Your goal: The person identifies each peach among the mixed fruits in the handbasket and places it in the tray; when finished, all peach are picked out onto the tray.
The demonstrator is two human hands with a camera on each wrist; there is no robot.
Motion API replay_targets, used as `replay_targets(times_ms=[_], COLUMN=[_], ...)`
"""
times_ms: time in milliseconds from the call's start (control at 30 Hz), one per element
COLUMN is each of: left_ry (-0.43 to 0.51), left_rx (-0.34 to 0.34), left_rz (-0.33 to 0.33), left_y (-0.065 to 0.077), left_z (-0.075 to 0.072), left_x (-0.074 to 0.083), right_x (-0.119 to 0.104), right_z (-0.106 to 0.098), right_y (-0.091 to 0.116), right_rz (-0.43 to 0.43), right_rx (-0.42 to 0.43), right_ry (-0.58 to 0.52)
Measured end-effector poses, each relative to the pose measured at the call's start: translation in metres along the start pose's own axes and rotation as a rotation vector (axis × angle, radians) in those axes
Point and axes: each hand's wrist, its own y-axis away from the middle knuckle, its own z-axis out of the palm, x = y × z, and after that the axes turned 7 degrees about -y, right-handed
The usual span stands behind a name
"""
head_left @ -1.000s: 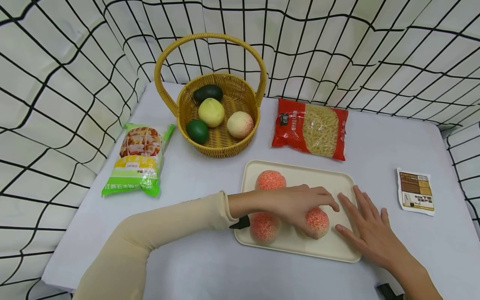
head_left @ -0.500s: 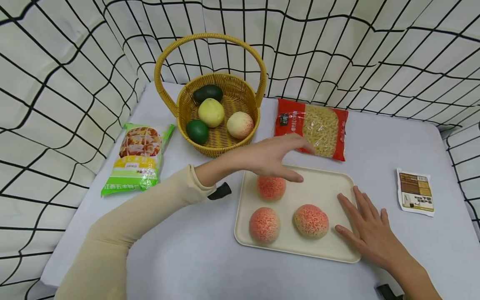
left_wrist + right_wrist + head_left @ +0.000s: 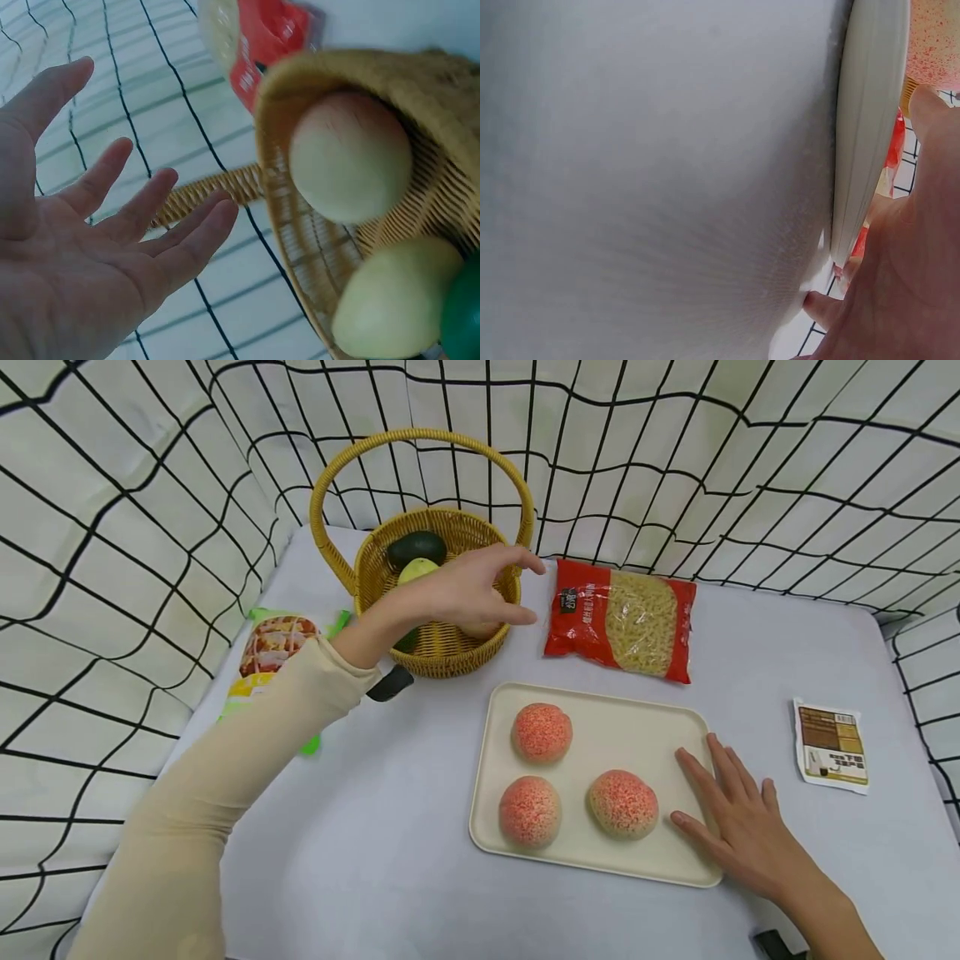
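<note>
My left hand [image 3: 472, 583] hovers over the wicker basket [image 3: 442, 664], fingers apart and holding nothing. Inside lie a dark green avocado-like fruit [image 3: 417, 548], a pale yellow-green round fruit [image 3: 397, 300], a peach [image 3: 349, 157] and a green round fruit [image 3: 461, 307]; in the head view the hand covers most of the peach. At the right end of the beige tray [image 3: 592, 858], my right hand [image 3: 738, 827] rests with spread fingers on the rim. Three peaches sit on the tray: one at upper left [image 3: 542, 732], another lower left [image 3: 530, 811], the third near the middle [image 3: 623, 804].
A red bag of pasta [image 3: 622, 622] lies behind the tray, right of the basket. The sleeve partly covers a green food bag [image 3: 273, 647] at left. A small brown-and-white packet [image 3: 831, 745] lies at far right. Black wire grid [image 3: 637, 468] walls surround the white table.
My left hand has lifted from the middle peach on the tray and moved up and left to the basket, its fingers opening out. The right hand stays at the tray's edge.
</note>
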Motion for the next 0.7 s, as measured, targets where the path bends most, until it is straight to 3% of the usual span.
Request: replay_targets(times_ms=[200, 333, 700], left_ry=[0.009, 0.022, 0.010], left_rx=[-0.020, -0.090, -0.327], left_rz=[-0.104, -0.173, -0.311], left_y=[-0.007, -0.014, -0.031], left_z=[-0.012, -0.016, -0.013], left_x=[-0.030, -0.040, -0.045], right_x=[0.000, 0.001, 0.001], right_z=[0.000, 0.000, 0.001], right_y=[0.000, 0.001, 0.000], right_rz=[-0.003, -0.006, -0.005], right_rx=[0.010, 0.012, 0.015], right_ry=[-0.001, -0.003, 0.002])
